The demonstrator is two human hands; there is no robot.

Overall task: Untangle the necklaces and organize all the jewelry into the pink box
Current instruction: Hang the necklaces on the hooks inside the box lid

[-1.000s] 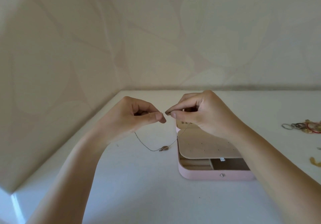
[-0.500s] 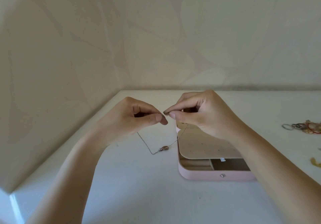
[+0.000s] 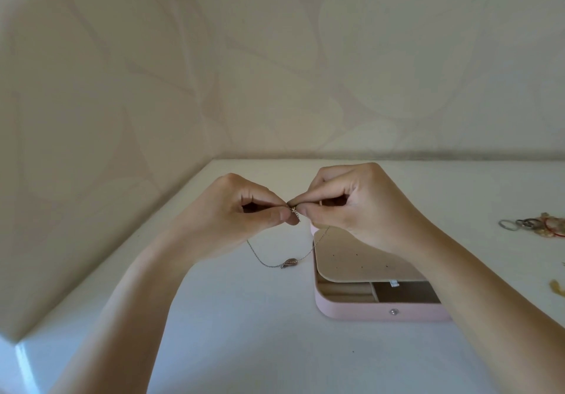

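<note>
A thin silver necklace point(image 3: 260, 258) with a small brownish pendant point(image 3: 289, 262) hangs in a loop between my hands, above the white table. My left hand point(image 3: 238, 213) pinches one end of the chain between thumb and forefinger. My right hand point(image 3: 354, 204) pinches the other end, and the fingertips of both hands meet at the clasp point(image 3: 295, 212). The pink box point(image 3: 382, 311) lies open under my right wrist, with a beige perforated insert point(image 3: 351, 259) and beige compartments at its front.
A small heap of rings and other jewelry point(image 3: 532, 225) lies at the far right of the table, with a yellowish piece point(image 3: 557, 286) nearer the right edge. Walls close the table in at the back and along the left side.
Both hands stay pinched together at the clasp. The hanging loop with the pendant has swung slightly and the pendant has shifted a little.
</note>
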